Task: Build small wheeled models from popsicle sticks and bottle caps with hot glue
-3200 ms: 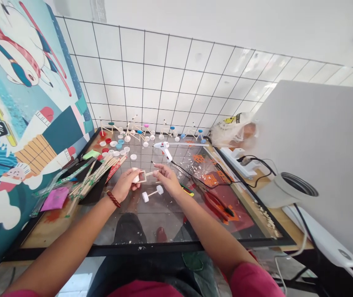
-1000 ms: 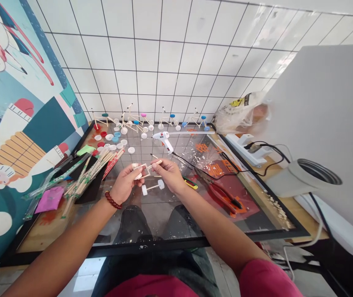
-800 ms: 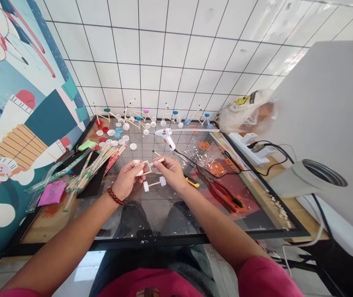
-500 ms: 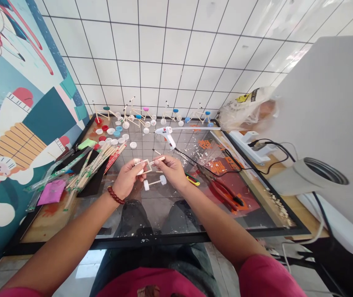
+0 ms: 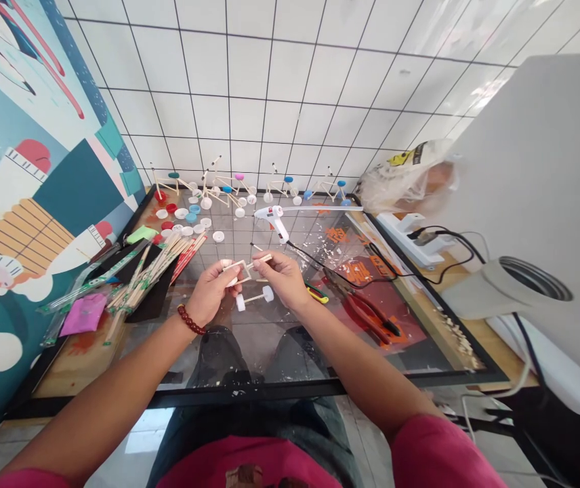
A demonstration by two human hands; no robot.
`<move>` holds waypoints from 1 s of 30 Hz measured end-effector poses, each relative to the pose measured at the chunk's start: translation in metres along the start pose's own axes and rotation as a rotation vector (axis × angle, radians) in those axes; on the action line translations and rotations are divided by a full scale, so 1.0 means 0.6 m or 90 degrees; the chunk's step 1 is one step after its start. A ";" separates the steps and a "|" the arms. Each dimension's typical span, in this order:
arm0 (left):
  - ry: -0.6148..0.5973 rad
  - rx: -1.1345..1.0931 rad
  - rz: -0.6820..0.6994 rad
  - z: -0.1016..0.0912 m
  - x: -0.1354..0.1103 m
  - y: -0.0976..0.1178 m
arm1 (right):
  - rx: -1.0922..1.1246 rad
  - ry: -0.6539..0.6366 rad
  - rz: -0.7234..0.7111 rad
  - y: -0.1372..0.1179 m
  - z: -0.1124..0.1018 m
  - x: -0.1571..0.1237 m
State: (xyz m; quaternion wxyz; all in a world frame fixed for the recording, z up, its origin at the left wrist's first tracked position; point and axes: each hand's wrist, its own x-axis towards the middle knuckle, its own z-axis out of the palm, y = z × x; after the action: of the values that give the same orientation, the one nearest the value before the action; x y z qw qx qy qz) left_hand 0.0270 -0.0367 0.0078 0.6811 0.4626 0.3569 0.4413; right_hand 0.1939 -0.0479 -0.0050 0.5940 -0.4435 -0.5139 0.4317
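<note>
My left hand [image 5: 215, 285] is closed on a small wooden stick frame [image 5: 243, 272], pinched between thumb and fingers. My right hand [image 5: 284, 276] pinches a short wooden stick [image 5: 261, 260] just right of the frame; whether stick and frame touch, I cannot tell. Below both hands, a pair of white bottle-cap wheels [image 5: 268, 293] joined by a thin wooden axle lies on the glass tabletop. A white hot glue gun [image 5: 272, 218] rests beyond my hands, its black cord running right. Near my right wrist lies a yellow-green utility knife [image 5: 317, 293].
Several small stick-and-cap models [image 5: 280, 184] stand along the back edge. Loose bottle caps [image 5: 181, 213] and a bundle of wooden sticks [image 5: 140, 288] lie left. Red-handled pliers [image 5: 368, 312], a power strip [image 5: 415, 240] and a grey cylindrical object [image 5: 503, 288] are on the right.
My right hand has shifted very slightly, and the stick in its fingers sits a little higher. My left hand keeps the frame in nearly the same place.
</note>
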 end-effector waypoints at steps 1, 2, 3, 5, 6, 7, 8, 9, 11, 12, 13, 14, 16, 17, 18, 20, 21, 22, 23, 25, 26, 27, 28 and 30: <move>-0.002 -0.002 0.002 0.000 0.000 0.000 | 0.008 0.004 0.001 0.000 0.001 0.000; -0.003 -0.003 0.004 0.000 0.000 0.000 | 0.011 0.007 0.000 0.000 0.001 -0.001; -0.003 -0.004 0.004 0.000 0.001 0.000 | 0.009 0.008 -0.001 0.000 0.002 -0.001; 0.001 -0.003 0.003 0.000 0.001 0.000 | -0.007 0.009 -0.003 0.000 0.001 -0.002; 0.004 -0.003 0.003 0.000 0.001 0.000 | -0.016 0.009 -0.002 0.000 0.001 -0.002; 0.005 -0.004 0.002 0.000 0.001 0.000 | -0.025 0.008 -0.001 0.000 0.000 -0.002; 0.004 -0.004 0.002 0.000 0.002 -0.001 | -0.032 0.005 -0.001 0.000 -0.001 -0.002; 0.003 -0.005 0.003 0.000 0.002 -0.001 | -0.037 0.002 -0.001 0.000 -0.001 -0.002; -0.003 -0.006 0.003 0.000 0.002 -0.002 | -0.039 -0.002 -0.002 -0.001 -0.003 -0.001; -0.005 -0.006 0.003 0.000 0.002 -0.002 | -0.038 -0.003 -0.001 -0.002 -0.004 -0.001; -0.006 -0.007 0.002 0.000 0.002 -0.002 | -0.037 -0.005 0.001 -0.003 -0.004 0.000; -0.008 -0.008 0.001 0.000 0.002 -0.001 | -0.035 -0.008 0.005 -0.005 -0.005 0.000; -0.013 -0.011 -0.004 0.000 0.002 0.001 | -0.025 -0.018 0.010 -0.007 -0.006 0.000; -0.016 -0.012 -0.006 0.001 0.002 0.002 | -0.016 -0.024 0.011 -0.008 -0.006 0.000; -0.020 -0.013 -0.008 0.001 0.002 0.003 | -0.004 -0.029 0.010 -0.009 -0.007 -0.001; -0.024 -0.015 -0.009 0.001 0.002 0.004 | 0.020 -0.039 0.005 -0.010 -0.008 -0.001; -0.027 -0.017 -0.008 0.001 0.002 0.005 | 0.031 -0.042 0.001 -0.011 -0.009 -0.001; -0.029 -0.020 -0.008 0.001 0.002 0.006 | 0.038 -0.045 -0.001 -0.011 -0.009 -0.002; -0.031 -0.024 -0.009 0.000 0.002 0.006 | 0.043 -0.048 -0.004 -0.011 -0.010 -0.002; -0.036 -0.033 -0.017 -0.001 0.002 0.006 | 0.044 -0.052 -0.008 -0.011 -0.011 -0.002; -0.038 -0.037 -0.021 -0.001 0.002 0.007 | 0.043 -0.054 -0.009 -0.011 -0.011 -0.002; -0.040 -0.041 -0.025 -0.001 0.002 0.007 | 0.041 -0.054 -0.011 -0.010 -0.011 -0.001; -0.041 -0.044 -0.028 -0.001 0.002 0.007 | 0.040 -0.052 -0.014 -0.010 -0.012 -0.001; -0.041 -0.046 -0.031 -0.001 0.002 0.008 | 0.038 -0.048 -0.018 -0.008 -0.012 0.000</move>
State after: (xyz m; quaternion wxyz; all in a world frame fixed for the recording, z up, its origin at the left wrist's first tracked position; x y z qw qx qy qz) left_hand 0.0258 -0.0347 0.0119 0.7188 0.4432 0.3297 0.4221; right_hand 0.2013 -0.0495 -0.0007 0.5933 -0.4016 -0.5293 0.4545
